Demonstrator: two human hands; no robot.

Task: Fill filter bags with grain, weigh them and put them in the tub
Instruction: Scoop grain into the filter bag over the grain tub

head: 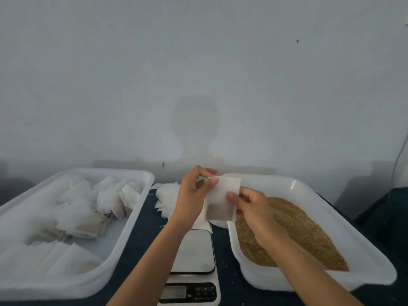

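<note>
Both hands raised over the middle of the table (141,230), holding one white filter bag (221,198) between them, above the far end of the scale (194,259). Left hand (194,193) pinches the bag's upper left corner near its thin string, thumb and fingers curled together on it. Right hand (251,208) grips the bag's right edge, thumb on the front face, fingers curled behind. Bag looks flat; cannot tell if anything is inside. Scale sits on the dark table between two white tubs, its plate bare, its display at the near end too blurred to read. Tub on the right (309,188) holds a bed of brown grain (304,235); the right forearm crosses over it. Tub on the left (136,208) holds a loose heap of white bags (110,197), some tan and plump near the middle, some flat ones at the near end. Small pile of flat empty bags (165,195) lies on the table behind the hands, between the tubs. Pale wall behind.
</note>
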